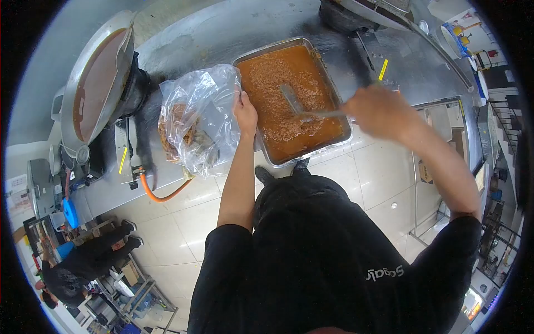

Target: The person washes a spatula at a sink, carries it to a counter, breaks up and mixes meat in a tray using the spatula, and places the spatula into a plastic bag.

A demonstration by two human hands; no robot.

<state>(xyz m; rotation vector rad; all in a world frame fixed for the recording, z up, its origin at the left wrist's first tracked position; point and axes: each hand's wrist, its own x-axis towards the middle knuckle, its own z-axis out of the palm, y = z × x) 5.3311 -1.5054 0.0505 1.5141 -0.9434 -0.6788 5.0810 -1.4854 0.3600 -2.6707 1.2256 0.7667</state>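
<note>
A deep rectangular metal tray (340,142) holds brown-orange sauce with minced bits (278,72) in it. My right hand (375,111), slightly blurred, is closed around the handle of a metal spatula (292,100). The spatula's flat blade lies in the sauce near the middle of the tray. At the tray's left edge, my left hand (245,114) grips the rim, its fingers partly hidden. A clear plastic bag (203,111) with brown food pieces inside lies just left of that hand and touches it.
A large wok (92,83) of brown liquid sits on a burner at the left, with an orange hose (158,196) below. Another dark wok (345,19) stands at the back. A person (83,264) works by a shelf at lower left. The steel counter (189,50) runs behind the tray.
</note>
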